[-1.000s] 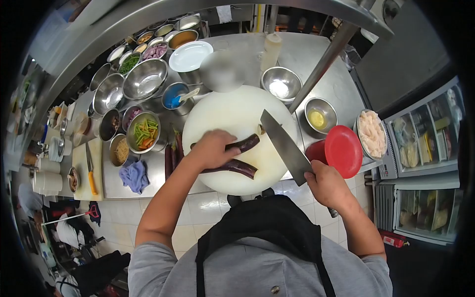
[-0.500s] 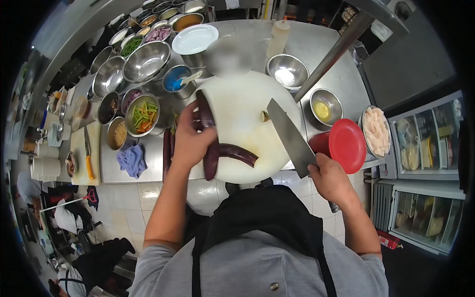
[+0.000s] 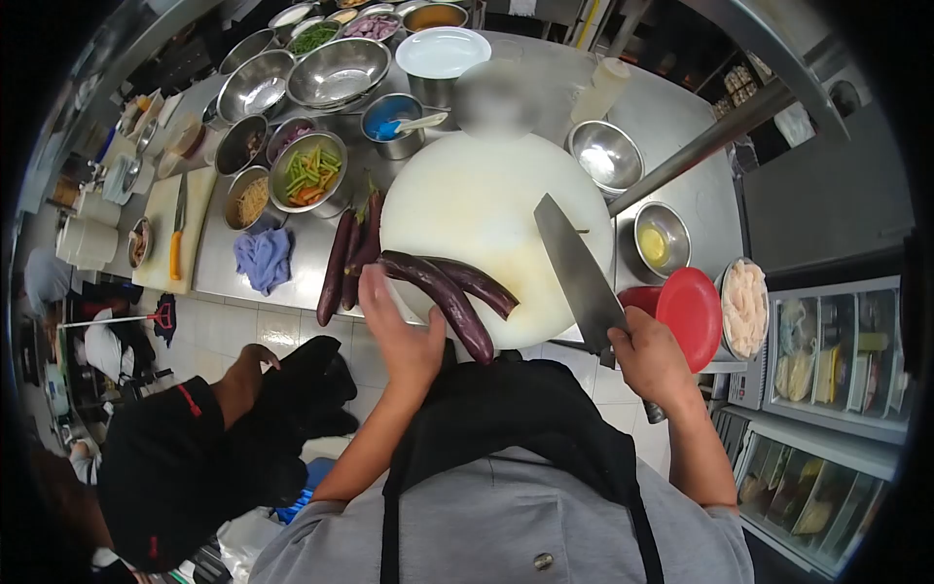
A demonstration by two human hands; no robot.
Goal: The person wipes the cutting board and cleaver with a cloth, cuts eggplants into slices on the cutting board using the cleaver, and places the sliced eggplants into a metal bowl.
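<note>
My left hand [image 3: 399,331] is open, its fingers stretched out beside a long purple eggplant [image 3: 449,307]. That eggplant lies at the near left edge of the round white cutting board [image 3: 467,195], its lower end past the rim. A second eggplant [image 3: 489,290] with a pale cut end rests partly behind it. My right hand [image 3: 650,358] grips the handle of a cleaver [image 3: 581,273]. Its broad blade is above the right side of the board, pointing away from me, and partly covers a small stem piece. More whole eggplants [image 3: 339,263] lie left of the board.
Left stand a steel bowl of cut vegetables [image 3: 336,165], a blue cloth [image 3: 263,261] and a knife [image 3: 179,234] on a board. Right are a red lid-like dish [image 3: 689,319], a bowl of yellow liquid [image 3: 662,238] and pale meat [image 3: 744,310]. Another person [image 3: 214,438] is at lower left.
My left hand has let go of the eggplant, which now lies slanted on the board, and has drawn back toward me. The cleaver stays in my right hand. A person has come close at lower left.
</note>
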